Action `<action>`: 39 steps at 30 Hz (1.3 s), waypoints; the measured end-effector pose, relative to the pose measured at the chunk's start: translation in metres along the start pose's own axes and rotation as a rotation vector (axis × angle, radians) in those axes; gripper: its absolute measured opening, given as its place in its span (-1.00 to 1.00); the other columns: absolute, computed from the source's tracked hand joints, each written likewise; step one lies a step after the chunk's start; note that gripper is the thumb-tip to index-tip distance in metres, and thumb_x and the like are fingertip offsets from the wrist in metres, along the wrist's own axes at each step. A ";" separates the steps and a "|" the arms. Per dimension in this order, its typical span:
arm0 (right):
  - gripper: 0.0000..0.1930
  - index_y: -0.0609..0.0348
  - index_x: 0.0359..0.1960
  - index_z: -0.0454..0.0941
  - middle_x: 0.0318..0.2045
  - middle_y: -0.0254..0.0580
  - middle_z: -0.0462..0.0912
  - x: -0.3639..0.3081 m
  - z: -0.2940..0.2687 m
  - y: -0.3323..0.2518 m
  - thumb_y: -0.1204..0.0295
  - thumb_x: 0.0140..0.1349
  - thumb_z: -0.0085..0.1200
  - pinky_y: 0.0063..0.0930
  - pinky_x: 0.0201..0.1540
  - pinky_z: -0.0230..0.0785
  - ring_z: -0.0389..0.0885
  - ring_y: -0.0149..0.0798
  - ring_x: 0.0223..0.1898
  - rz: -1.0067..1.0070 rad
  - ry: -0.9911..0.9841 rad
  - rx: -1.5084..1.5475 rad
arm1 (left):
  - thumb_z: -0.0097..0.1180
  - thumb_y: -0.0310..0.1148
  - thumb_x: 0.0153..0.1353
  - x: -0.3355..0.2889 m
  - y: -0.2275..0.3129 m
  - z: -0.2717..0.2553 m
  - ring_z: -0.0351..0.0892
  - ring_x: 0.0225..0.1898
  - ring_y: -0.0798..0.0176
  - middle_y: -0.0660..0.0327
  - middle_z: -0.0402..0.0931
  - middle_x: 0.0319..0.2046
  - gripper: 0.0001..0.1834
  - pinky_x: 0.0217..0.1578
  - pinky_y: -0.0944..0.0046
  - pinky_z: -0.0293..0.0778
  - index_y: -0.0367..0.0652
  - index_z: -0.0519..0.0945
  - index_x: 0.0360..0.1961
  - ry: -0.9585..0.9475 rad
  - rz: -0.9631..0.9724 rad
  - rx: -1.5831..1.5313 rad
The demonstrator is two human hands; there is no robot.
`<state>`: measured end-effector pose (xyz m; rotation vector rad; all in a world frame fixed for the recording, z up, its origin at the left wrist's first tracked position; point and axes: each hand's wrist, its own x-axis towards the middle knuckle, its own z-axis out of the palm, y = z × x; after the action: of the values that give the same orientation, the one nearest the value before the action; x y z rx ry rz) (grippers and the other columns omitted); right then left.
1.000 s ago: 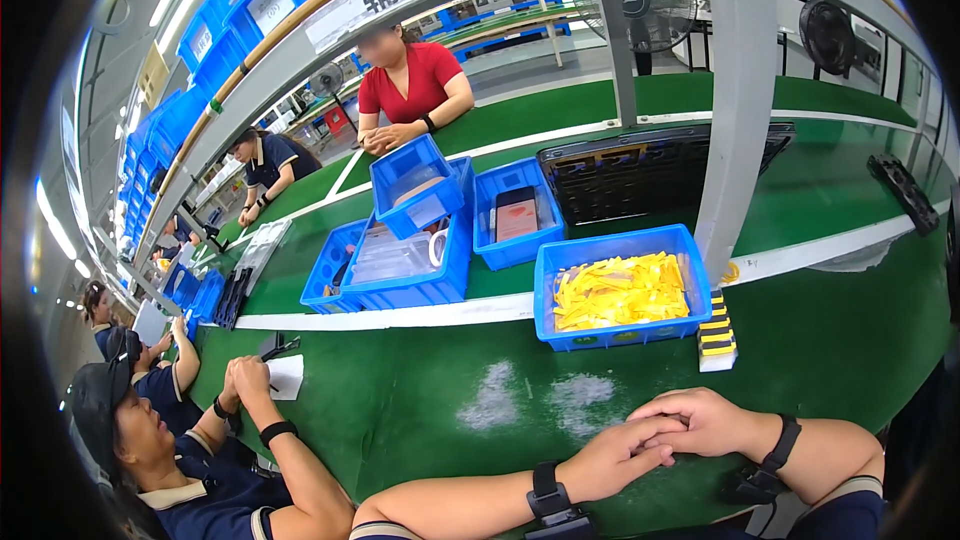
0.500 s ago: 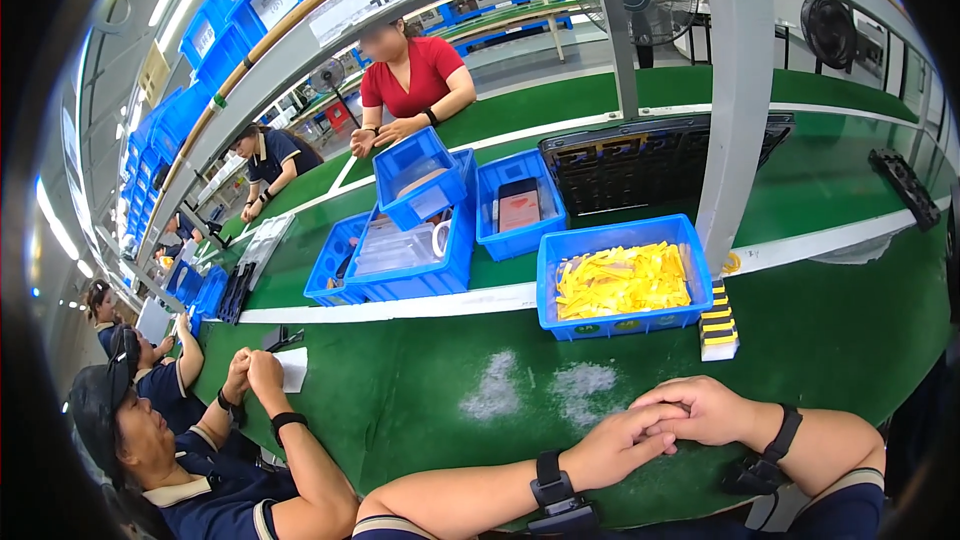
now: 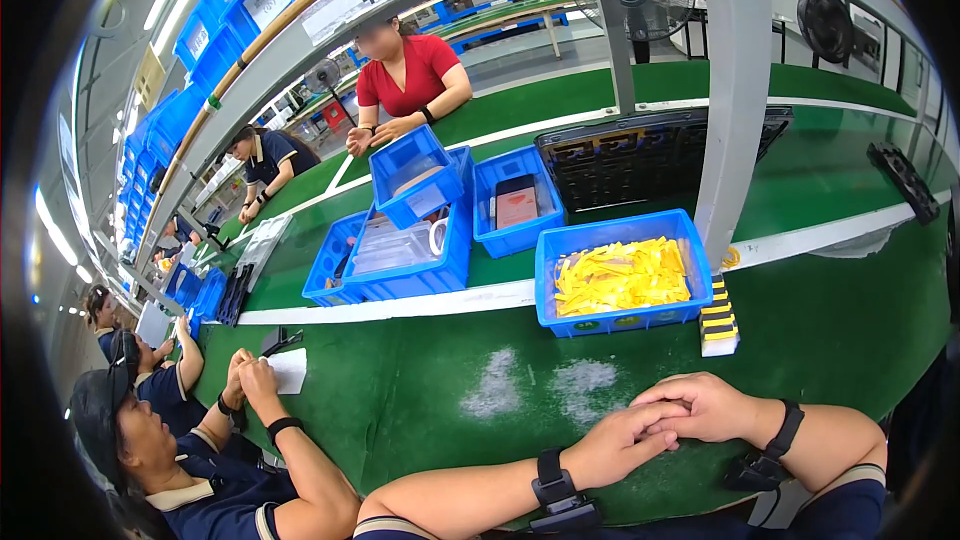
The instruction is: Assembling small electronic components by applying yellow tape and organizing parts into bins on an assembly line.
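**Hands clasped on the bench, nothing held**

Left hand (image 3: 618, 450) and right hand (image 3: 700, 408) rest together on the green matted workbench (image 3: 420, 410), near its front edge. Right lies over the left, fingers loosely curled around each other, gripping no object. Black wristband on each forearm.

Nearest items: two pale scuffed patches on the mat (image 3: 545, 385), just beyond the hands. Further back, blue plastic bin of yellow flat strips (image 3: 620, 275), well apart from the hands. Beside its right end, a small white block with black-yellow striped side (image 3: 719, 318), standing at the foot of a grey steel post (image 3: 735, 90).

Behind a white line across the bench: larger blue crate with clear bagged parts (image 3: 400, 255), a smaller blue bin (image 3: 415, 175) stacked tilted on its rim, another blue bin holding a reddish flat piece (image 3: 515, 202), black slotted tray (image 3: 650, 155).

Left: co-worker in dark uniform (image 3: 200, 460), hands together by a white paper slip (image 3: 288, 370). Far side: person in red top (image 3: 410, 80) leaning on the bench.
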<state>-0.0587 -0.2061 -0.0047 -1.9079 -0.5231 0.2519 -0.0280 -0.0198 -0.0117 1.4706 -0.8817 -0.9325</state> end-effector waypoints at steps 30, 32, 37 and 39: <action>-0.57 0.19 -0.04 0.44 -0.19 -0.10 0.56 0.000 -0.005 0.001 0.45 -0.01 0.18 -0.38 -0.16 0.41 0.55 -0.10 -0.19 -0.013 -0.046 0.067 | -0.04 -0.30 0.22 0.004 0.017 -0.002 0.52 -0.25 0.13 0.05 0.52 -0.25 -0.69 -0.21 0.26 0.41 -0.21 0.46 -0.05 0.092 0.156 0.110; -0.57 0.18 -0.04 0.44 -0.18 -0.09 0.55 0.001 -0.005 0.001 0.45 -0.01 0.18 -0.37 -0.15 0.41 0.54 -0.09 -0.18 -0.001 -0.052 0.072 | 0.00 -0.34 0.18 0.004 0.020 -0.004 0.51 -0.22 0.05 0.05 0.51 -0.25 -0.74 -0.21 0.20 0.42 -0.18 0.51 -0.12 0.104 0.096 0.050; -0.57 0.17 -0.03 0.44 -0.18 -0.09 0.55 0.003 -0.007 -0.001 0.45 -0.01 0.18 -0.37 -0.15 0.41 0.54 -0.09 -0.18 0.001 -0.052 0.066 | 0.01 -0.33 0.17 0.003 0.020 -0.005 0.50 -0.18 0.02 0.04 0.50 -0.22 -0.71 -0.18 0.19 0.41 -0.17 0.49 -0.09 0.093 0.102 0.080; -0.57 0.18 -0.03 0.44 -0.19 -0.09 0.55 0.002 -0.006 0.000 0.46 -0.01 0.18 -0.37 -0.16 0.41 0.55 -0.09 -0.18 -0.002 -0.050 0.057 | 0.01 -0.33 0.17 0.003 0.019 -0.005 0.50 -0.17 0.01 0.04 0.50 -0.21 -0.71 -0.17 0.19 0.41 -0.16 0.49 -0.08 0.093 0.102 0.086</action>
<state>-0.0547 -0.2100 -0.0026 -1.8496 -0.5459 0.3104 -0.0229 -0.0222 0.0073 1.5146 -0.9292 -0.7535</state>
